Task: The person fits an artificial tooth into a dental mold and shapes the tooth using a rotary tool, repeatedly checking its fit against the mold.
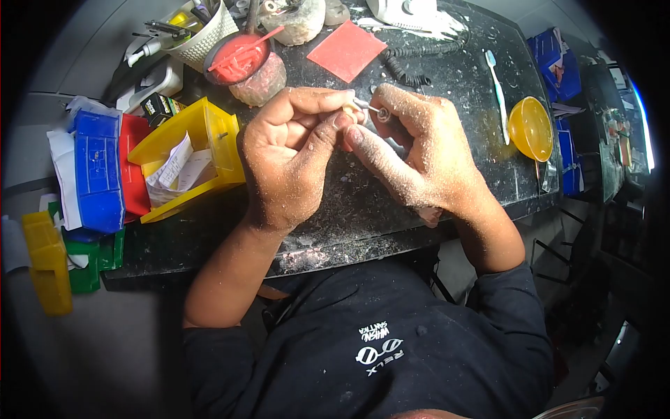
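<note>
Clearly, I have two hands in my head view, one left and one right, both raised over one dark table [349, 209] with pale dust and specks scattered on it. The left hand [286, 153] is curled, its thumb and forefinger pinching one small pale piece [351, 110]; the piece sits between the two hands, above the table, and is too small and too covered for me to make out its shape. The right hand [419, 136], thick with white powder, grips one slim metal tool [383, 114], whose tip points at the piece; I cannot tell whether they touch. Beyond the hands I count one red square sheet [347, 51], one coiled black cord [408, 68] and one dark bowl [210, 61] holding red strips, more than I can count. Toward the right there is one toothbrush [497, 94], and just beside it one yellow bowl [530, 129]. At the left I count one white basket [206, 43] of pens and tools, one small black box [159, 106], and three bins side by side: one yellow bin [227, 140] with several papers inside, one red bin [134, 164] and one blue bin [99, 167].
</note>
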Demonstrator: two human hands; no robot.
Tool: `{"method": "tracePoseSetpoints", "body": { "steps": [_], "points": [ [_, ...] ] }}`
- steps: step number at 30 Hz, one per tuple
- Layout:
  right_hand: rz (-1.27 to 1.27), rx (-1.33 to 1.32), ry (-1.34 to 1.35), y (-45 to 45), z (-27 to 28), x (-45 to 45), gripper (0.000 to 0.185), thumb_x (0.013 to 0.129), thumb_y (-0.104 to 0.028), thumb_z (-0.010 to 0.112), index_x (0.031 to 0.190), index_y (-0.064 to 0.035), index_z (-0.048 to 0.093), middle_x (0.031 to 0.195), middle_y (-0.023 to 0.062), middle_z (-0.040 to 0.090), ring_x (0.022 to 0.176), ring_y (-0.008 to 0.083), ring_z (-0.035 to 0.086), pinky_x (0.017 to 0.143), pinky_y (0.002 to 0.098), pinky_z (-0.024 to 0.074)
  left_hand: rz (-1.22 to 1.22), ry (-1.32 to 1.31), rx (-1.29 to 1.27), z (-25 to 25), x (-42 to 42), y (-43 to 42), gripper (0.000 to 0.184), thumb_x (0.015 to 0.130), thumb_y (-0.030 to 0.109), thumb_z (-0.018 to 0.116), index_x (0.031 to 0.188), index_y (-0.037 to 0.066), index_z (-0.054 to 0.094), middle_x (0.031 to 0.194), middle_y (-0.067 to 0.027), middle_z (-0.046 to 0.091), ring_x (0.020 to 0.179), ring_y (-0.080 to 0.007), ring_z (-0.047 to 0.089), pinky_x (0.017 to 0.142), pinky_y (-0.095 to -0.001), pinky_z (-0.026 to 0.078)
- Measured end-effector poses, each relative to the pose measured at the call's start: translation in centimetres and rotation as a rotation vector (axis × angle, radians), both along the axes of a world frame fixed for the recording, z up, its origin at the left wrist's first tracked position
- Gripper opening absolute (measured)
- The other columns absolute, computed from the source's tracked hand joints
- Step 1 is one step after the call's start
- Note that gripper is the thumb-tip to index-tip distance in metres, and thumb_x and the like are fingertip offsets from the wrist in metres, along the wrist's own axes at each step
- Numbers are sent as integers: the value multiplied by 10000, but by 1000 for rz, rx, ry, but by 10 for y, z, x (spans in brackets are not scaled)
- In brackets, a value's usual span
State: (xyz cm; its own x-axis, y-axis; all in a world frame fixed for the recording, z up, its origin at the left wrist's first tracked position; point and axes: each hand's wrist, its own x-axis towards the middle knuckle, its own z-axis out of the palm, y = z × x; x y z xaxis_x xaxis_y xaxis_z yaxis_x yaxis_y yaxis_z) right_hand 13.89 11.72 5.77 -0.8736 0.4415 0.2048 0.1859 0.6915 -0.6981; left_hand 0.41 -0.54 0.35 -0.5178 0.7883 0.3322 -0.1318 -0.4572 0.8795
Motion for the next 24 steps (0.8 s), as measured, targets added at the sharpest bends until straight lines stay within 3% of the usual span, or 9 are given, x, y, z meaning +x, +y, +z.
{"method": "tracePoseSetpoints", "body": {
  "steps": [24],
  "points": [
    [-16, 61, -28, -1, -6, -2, 382, 896, -393, 717, 817, -26, 648, 646, 120, 654, 590, 319, 677, 585, 411, 523, 8, 43, -32, -2, -1, 0, 150, 998, -66, 606, 1146, -76, 623, 1082, -140, 707, 1020, -176, 714, 927, -288, 578]
  ]
}}
